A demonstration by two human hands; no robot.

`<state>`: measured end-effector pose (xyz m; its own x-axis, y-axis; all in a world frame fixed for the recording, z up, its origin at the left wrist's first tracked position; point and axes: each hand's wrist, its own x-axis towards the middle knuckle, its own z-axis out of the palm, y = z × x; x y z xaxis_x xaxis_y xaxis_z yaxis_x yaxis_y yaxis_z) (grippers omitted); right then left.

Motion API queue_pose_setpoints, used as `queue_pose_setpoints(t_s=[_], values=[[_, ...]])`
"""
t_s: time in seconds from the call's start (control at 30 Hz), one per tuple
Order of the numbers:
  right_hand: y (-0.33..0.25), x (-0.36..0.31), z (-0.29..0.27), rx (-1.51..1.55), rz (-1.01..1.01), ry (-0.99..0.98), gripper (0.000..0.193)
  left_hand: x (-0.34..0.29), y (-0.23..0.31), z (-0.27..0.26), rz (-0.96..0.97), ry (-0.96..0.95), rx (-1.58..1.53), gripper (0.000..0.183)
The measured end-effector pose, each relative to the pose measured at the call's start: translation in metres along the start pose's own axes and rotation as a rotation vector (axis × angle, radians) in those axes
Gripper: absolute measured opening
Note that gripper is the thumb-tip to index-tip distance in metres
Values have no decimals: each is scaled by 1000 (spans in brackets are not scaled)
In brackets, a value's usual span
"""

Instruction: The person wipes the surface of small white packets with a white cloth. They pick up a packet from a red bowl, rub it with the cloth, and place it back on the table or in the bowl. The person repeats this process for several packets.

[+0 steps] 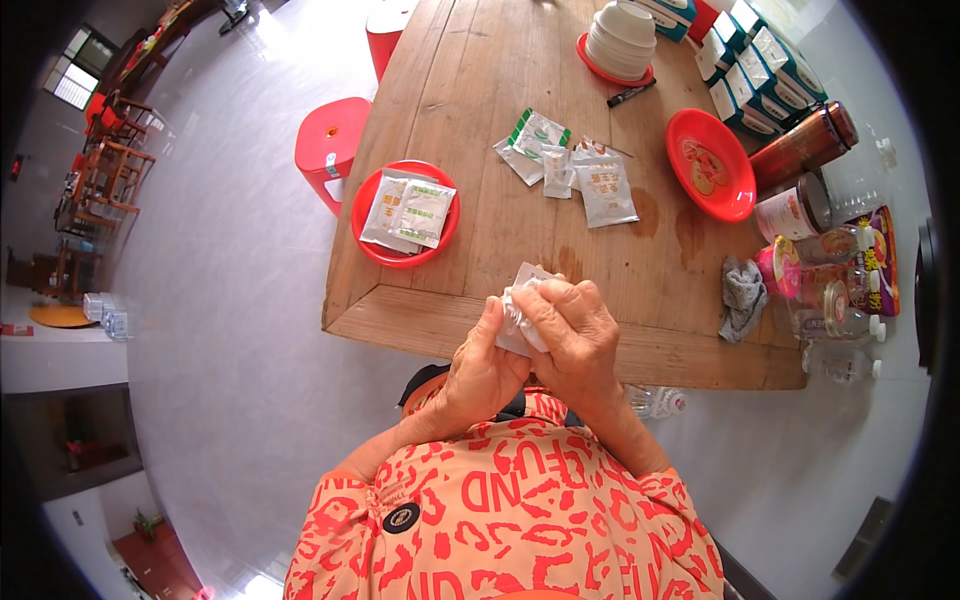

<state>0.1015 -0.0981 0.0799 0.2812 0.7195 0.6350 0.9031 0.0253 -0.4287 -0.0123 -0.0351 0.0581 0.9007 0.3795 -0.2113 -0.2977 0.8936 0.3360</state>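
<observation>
A small white sachet point(512, 343) is held up in front of my body, over the table's near edge. My left hand point(482, 368) grips it from the left, thumb pointing up along its side. Curled over its top and right side are the fingers of my right hand point(572, 335), which hide part of it. Beyond them on the wooden table lie several loose sachets, among them a white one with orange print point(607, 190) and a green-and-white one point(541, 130). To the left, a round red dish point(408, 261) holds more flat sachets point(422, 213).
An oval red plate point(735, 170) lies right of the loose sachets. A copper thermos point(800, 148), a can point(788, 215), plastic bottles point(838, 310) and a grey cloth point(743, 300) line the right side. White bowls point(620, 42) stack at the back. Red stools point(333, 132) stand left of the table.
</observation>
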Motion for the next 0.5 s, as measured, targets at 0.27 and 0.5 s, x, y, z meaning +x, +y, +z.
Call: queue_pose_setpoints(t_s=[0.27,0.5], values=[[-1,-22,-19,204,-30,-308,34,5,5,-21,-24,-1,-43,51],[22,-5,-22,36,158,64,40,11,2,-15,87,120,-112,32]])
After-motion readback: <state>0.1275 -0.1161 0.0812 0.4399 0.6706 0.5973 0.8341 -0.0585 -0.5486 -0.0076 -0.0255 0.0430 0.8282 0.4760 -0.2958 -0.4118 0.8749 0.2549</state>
